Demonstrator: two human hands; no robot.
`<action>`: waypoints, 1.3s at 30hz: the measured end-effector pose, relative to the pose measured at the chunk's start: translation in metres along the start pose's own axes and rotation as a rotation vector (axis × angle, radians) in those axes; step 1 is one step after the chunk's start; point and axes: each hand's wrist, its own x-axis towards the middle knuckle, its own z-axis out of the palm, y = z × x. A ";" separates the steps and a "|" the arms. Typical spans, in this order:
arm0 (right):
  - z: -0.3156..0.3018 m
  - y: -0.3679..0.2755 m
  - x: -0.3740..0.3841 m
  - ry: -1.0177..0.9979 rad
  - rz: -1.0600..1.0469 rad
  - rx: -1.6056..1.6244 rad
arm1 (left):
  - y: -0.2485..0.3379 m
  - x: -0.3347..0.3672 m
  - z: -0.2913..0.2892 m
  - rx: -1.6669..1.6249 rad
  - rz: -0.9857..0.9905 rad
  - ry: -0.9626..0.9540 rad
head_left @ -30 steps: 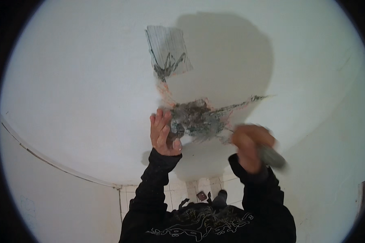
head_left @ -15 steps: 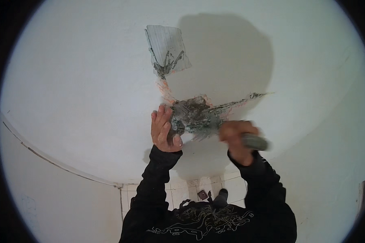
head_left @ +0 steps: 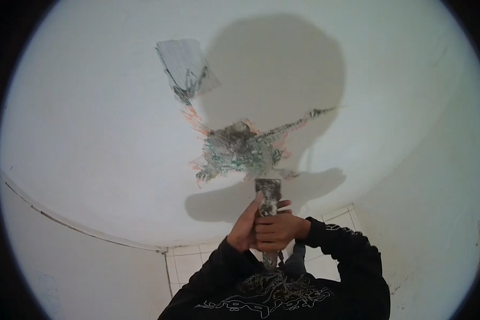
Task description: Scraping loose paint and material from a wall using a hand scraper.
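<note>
**Scraper (head_left: pixel 268 201) clasped before a marked wall (head_left: pixel 90 133)**

Nearest, one black top (head_left: pixel 309 306) with a pale line pattern is seen, its two sleeves angled inward. One scraper is held by two hands. Its handle (head_left: pixel 270 260) is wrapped by the right hand (head_left: pixel 277 230), the fingers curled and pressed together, with the handle's end exposed beneath them. The tool is clasped higher up by the left hand (head_left: pixel 245 226): one digit is laid against the left edge of the blade (head_left: pixel 268 186), and fingertips are glimpsed past the right edge, the rest being hidden. The dark-stained blade is thus set between and above the fingers; whether the wall is touched by it cannot be told.

Beyond the blade, the wall is marked by one ragged smear (head_left: pixel 234 144) of grey, green and orange, by one dark streak (head_left: pixel 288 128) to its right, and by one grey four-sided patch (head_left: pixel 180 61) at upper left. Two broad shadows are cast there, one rounded, one long. Low down, tiled floor (head_left: pixel 189 264) and one foot (head_left: pixel 296 261) are seen.
</note>
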 end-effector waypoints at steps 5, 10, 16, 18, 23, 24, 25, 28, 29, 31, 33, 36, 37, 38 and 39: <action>0.003 -0.022 -0.013 -0.188 0.381 -0.008 | 0.018 0.020 -0.006 0.260 0.116 -0.071; 0.060 -0.091 -0.018 0.649 1.264 0.086 | 0.005 0.044 -0.019 0.609 0.171 -0.129; 0.077 -0.058 -0.022 0.762 1.712 0.940 | 0.007 0.051 -0.006 0.502 0.188 -0.061; 0.088 -0.051 -0.014 0.889 1.638 0.896 | 0.013 0.053 0.003 0.493 0.194 -0.085; 0.106 -0.060 -0.021 0.995 1.569 0.730 | 0.005 0.051 -0.001 0.566 0.158 -0.035; 0.108 -0.056 -0.023 0.998 1.566 0.730 | 0.006 0.053 0.002 0.569 0.178 -0.029; 0.108 -0.048 -0.027 1.011 1.554 0.748 | 0.009 0.055 0.005 0.570 0.199 -0.024; 0.079 -0.051 0.000 1.011 1.520 0.860 | 0.014 0.048 0.012 0.591 0.194 -0.014; 0.086 -0.056 -0.007 1.041 1.545 0.867 | 0.012 0.051 0.010 0.598 0.207 -0.029; 0.097 -0.061 -0.009 1.044 1.508 0.665 | 0.000 0.042 0.005 0.517 0.110 0.010; 0.091 -0.056 -0.012 1.059 1.502 0.758 | 0.006 0.051 0.007 0.489 0.113 -0.002; 0.091 -0.067 -0.014 1.075 1.507 0.798 | -0.005 0.044 0.003 0.452 0.090 0.003; 0.092 -0.066 -0.011 1.035 1.492 0.701 | -0.003 0.043 0.003 0.455 0.064 0.017; 0.092 -0.062 -0.008 0.995 1.476 0.605 | 0.002 0.045 0.005 0.458 0.071 0.017; 0.088 -0.054 -0.010 0.977 1.490 0.672 | 0.009 0.050 0.009 0.481 0.125 0.014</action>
